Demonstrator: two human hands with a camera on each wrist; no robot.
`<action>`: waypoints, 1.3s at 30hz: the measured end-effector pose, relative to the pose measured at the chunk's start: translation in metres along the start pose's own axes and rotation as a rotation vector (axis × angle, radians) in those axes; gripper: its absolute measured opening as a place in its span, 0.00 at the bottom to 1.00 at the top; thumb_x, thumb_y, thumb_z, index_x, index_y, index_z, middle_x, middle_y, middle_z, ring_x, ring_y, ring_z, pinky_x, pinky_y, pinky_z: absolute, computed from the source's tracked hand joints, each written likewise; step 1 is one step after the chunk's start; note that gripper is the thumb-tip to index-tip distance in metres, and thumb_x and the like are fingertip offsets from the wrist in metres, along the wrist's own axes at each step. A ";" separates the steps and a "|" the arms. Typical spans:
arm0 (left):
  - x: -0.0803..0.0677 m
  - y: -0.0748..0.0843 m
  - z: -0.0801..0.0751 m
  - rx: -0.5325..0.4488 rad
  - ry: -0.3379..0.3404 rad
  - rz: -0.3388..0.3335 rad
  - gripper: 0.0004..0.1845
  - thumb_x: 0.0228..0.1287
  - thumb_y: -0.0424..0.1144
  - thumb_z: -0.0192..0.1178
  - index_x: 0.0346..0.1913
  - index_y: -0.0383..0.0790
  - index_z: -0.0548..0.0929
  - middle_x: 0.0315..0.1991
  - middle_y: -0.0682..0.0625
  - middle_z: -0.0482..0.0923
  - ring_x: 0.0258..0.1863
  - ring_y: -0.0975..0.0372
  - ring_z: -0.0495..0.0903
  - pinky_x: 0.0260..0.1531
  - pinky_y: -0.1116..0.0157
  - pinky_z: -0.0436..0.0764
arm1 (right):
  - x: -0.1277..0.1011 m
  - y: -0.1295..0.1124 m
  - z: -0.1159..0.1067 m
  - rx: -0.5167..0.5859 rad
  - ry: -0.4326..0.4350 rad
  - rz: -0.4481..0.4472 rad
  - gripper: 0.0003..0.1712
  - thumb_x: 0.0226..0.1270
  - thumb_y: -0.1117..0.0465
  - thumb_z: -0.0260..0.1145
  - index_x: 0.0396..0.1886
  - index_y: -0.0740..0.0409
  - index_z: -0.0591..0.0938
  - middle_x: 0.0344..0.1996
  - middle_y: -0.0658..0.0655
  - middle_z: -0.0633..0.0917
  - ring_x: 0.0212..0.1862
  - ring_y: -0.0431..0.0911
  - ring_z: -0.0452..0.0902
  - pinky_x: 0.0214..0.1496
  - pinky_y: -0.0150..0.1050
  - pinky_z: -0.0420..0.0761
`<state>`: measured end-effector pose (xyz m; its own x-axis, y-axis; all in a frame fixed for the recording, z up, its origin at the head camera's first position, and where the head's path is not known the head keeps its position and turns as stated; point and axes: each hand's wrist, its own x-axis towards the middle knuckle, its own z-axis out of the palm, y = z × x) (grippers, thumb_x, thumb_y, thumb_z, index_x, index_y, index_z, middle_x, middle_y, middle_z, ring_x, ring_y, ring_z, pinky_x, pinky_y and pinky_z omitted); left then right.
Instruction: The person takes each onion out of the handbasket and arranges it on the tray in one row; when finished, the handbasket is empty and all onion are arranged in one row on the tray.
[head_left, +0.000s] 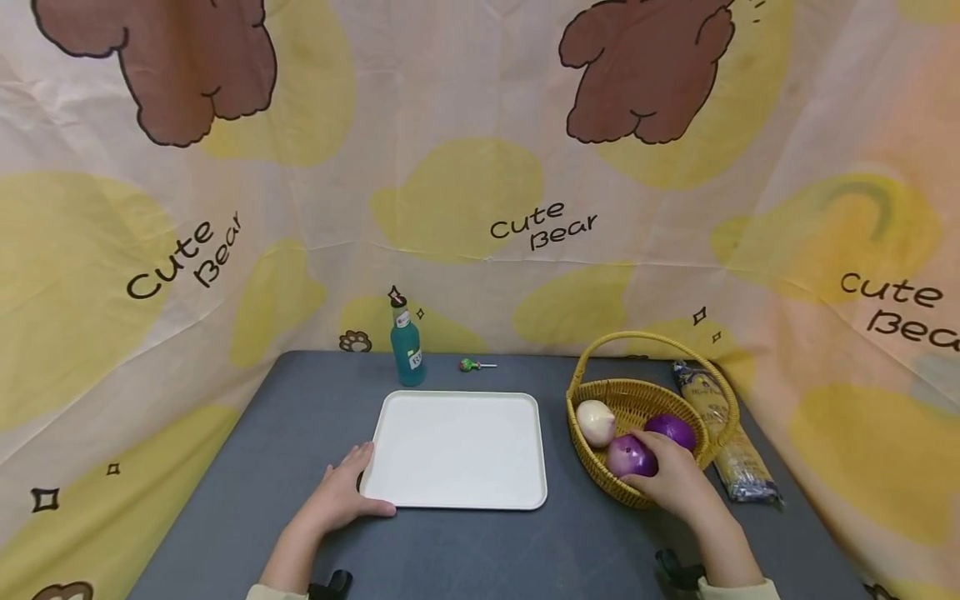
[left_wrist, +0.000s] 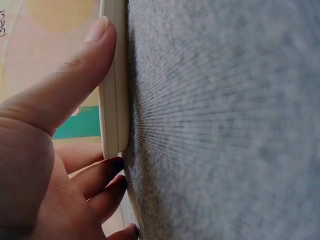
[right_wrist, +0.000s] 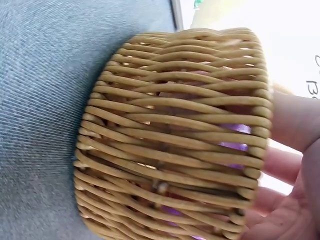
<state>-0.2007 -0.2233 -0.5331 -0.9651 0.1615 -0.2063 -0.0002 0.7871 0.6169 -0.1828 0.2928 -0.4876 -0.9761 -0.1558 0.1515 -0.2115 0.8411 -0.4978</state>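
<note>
Fingers of the right hand (head_left: 675, 479) curl over a purple onion (head_left: 628, 456) lying in a wicker basket (head_left: 600, 392) on the right side of a grey table (head_left: 480, 542), gripping it from the near side. A second purple onion (head_left: 672, 430) lies just behind the hand, touching or nearly touching the first, and a pale onion (head_left: 595, 422) sits to their left in the same basket. The right wrist view looks through the woven basket wall (right_wrist: 170, 135), where patches of purple show between the strands and the fingers (right_wrist: 292, 165) reach over the rim; how tightly they close cannot be told from that angle.

Across the table, the left hand (head_left: 341, 498) rests at the near left corner of a white tray (head_left: 457, 450), its fingers fairly straight and holding nothing. The left wrist view shows the thumb (left_wrist: 75, 75) lying against the tray's edge (left_wrist: 114, 85) while the other fingers (left_wrist: 102, 180) lie on the table's grey felt beside it.

The tray sits at the middle of the table, just left of the basket. Behind it stand a teal bottle (head_left: 407, 350) and, nearby, a small lollipop (head_left: 472, 365). A packet of dry noodles (head_left: 723, 437) lies along the basket's right side. A bear-print cloth (head_left: 480, 167) hangs behind and to both sides.
</note>
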 end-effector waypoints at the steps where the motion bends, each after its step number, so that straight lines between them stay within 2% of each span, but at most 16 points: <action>1: 0.000 0.001 0.000 -0.001 0.001 0.002 0.69 0.38 0.58 0.82 0.77 0.26 0.54 0.77 0.28 0.53 0.77 0.35 0.49 0.71 0.28 0.41 | -0.001 -0.001 -0.002 -0.001 0.005 0.008 0.41 0.52 0.55 0.82 0.64 0.67 0.78 0.59 0.71 0.81 0.61 0.69 0.76 0.60 0.69 0.75; 10: 0.000 0.000 0.001 -0.008 0.006 0.004 0.69 0.38 0.58 0.82 0.78 0.26 0.54 0.77 0.28 0.54 0.77 0.35 0.49 0.70 0.28 0.41 | -0.006 -0.008 -0.014 0.019 0.031 0.067 0.49 0.55 0.50 0.80 0.70 0.70 0.71 0.64 0.77 0.75 0.64 0.73 0.71 0.60 0.71 0.73; 15: -0.001 -0.001 0.001 -0.020 0.000 -0.004 0.69 0.39 0.58 0.82 0.78 0.27 0.53 0.77 0.29 0.52 0.78 0.35 0.48 0.71 0.28 0.40 | -0.006 -0.012 -0.018 0.022 0.054 0.083 0.52 0.56 0.46 0.79 0.72 0.69 0.68 0.65 0.77 0.73 0.64 0.73 0.71 0.60 0.72 0.73; 22: -0.002 -0.002 0.001 -0.030 0.004 -0.001 0.69 0.39 0.58 0.82 0.78 0.27 0.53 0.77 0.29 0.52 0.78 0.35 0.47 0.70 0.28 0.39 | -0.008 -0.020 -0.023 0.054 0.137 0.051 0.51 0.55 0.44 0.79 0.72 0.66 0.70 0.61 0.72 0.75 0.59 0.69 0.75 0.57 0.69 0.77; 28: -0.001 -0.002 0.002 -0.037 0.008 0.004 0.69 0.40 0.57 0.82 0.78 0.28 0.53 0.78 0.30 0.52 0.78 0.36 0.47 0.71 0.28 0.39 | -0.006 -0.030 -0.023 0.100 0.220 0.047 0.52 0.56 0.45 0.79 0.73 0.68 0.68 0.60 0.72 0.72 0.59 0.70 0.73 0.56 0.70 0.77; 33: 0.000 -0.003 0.003 -0.040 0.003 -0.009 0.69 0.39 0.58 0.82 0.79 0.29 0.53 0.78 0.30 0.52 0.78 0.36 0.46 0.71 0.29 0.38 | -0.003 -0.038 -0.023 0.136 0.235 0.091 0.52 0.58 0.44 0.77 0.74 0.64 0.67 0.62 0.72 0.70 0.60 0.70 0.71 0.57 0.71 0.75; 39: 0.000 -0.006 0.004 -0.036 0.005 -0.012 0.69 0.39 0.58 0.82 0.79 0.30 0.53 0.78 0.31 0.51 0.79 0.37 0.46 0.71 0.29 0.38 | 0.000 -0.049 -0.017 0.179 0.231 0.061 0.49 0.57 0.44 0.78 0.72 0.63 0.70 0.61 0.68 0.73 0.60 0.64 0.75 0.58 0.64 0.80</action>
<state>-0.1995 -0.2254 -0.5398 -0.9663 0.1486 -0.2103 -0.0216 0.7669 0.6415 -0.1720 0.2607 -0.4483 -0.9544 0.0321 0.2968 -0.1779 0.7371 -0.6519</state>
